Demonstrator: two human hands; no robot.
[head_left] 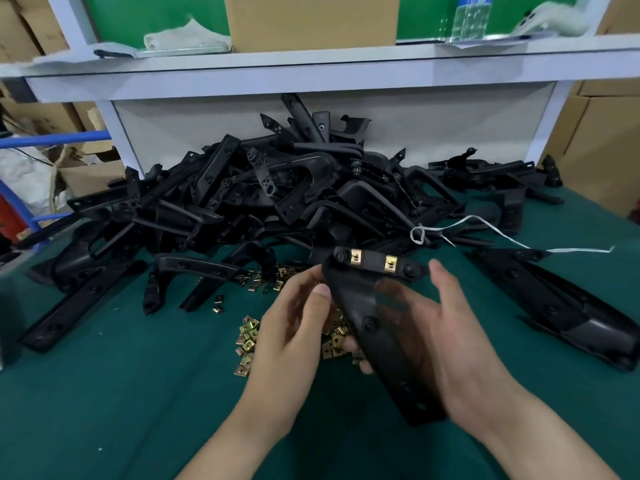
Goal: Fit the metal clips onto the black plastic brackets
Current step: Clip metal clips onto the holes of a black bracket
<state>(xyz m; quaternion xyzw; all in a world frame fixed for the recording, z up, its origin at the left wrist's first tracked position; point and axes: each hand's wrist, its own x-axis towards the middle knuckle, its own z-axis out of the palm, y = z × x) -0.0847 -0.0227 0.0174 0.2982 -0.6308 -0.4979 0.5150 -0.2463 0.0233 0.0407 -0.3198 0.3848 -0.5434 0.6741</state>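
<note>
left hand (294, 327): grips the held bracket; thumb pressed on its left edge, fingertips showing from underneath lower down.
right hand (460, 341): unclenched, palm facing left, thumb up. Fingers are motion-blurred over the bracket face, so contact there can't be confirmed. The bracket's lower end lies against the palm.
held bracket (367, 317): black plastic, raised over the mat between both hands. The long body runs from lower right up to a cross bar at the top.
fitted clips (390, 263): two brass-coloured metal clips seated on that cross bar, side by side but apart, between two round bosses.
green mat (121, 393): covers the bench under everything.
loose clips (247, 336): small heap on the mat just left of and partly behind the left hand. A few strays sit further left, and more are scattered at the foot of the pile.
long black part (568, 306): lies flat on the mat to the right, well apart from the hands.
bracket pile (277, 188): large tangled heap of black brackets across the back of the bench, spilling left and right.
white string (485, 226): looped at one end and draped over the right side of the pile, trailing right.
white shelf (311, 64): spans the bench behind the pile.
cardboard box (311, 22): stands on the shelf, centre.
</note>
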